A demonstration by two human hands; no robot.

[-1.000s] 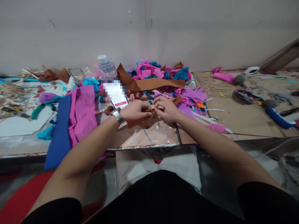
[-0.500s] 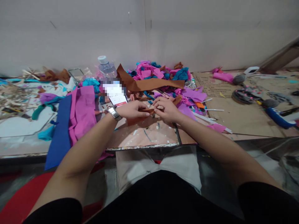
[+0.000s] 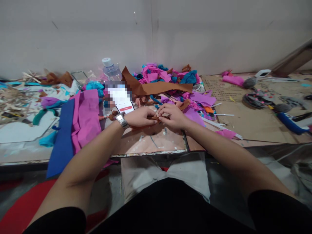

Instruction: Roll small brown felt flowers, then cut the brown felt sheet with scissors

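My left hand, with a metal watch on its wrist, and my right hand meet over the work board. Both pinch a small brown piece of felt between their fingertips; most of it is hidden under the fingers. A phone leans just behind my left hand. A long brown felt strip lies behind both hands, over a heap of pink, purple and blue felt scraps.
Folded blue felt and pink felt lie at the left. A water bottle stands by the wall. Cardboard with tools, a blue-handled tool and white sticks covers the right. Wooden scraps litter the far left.
Both hands have drawn closer together and shifted slightly forward, closing tighter on the small brown piece. Nothing else has moved.
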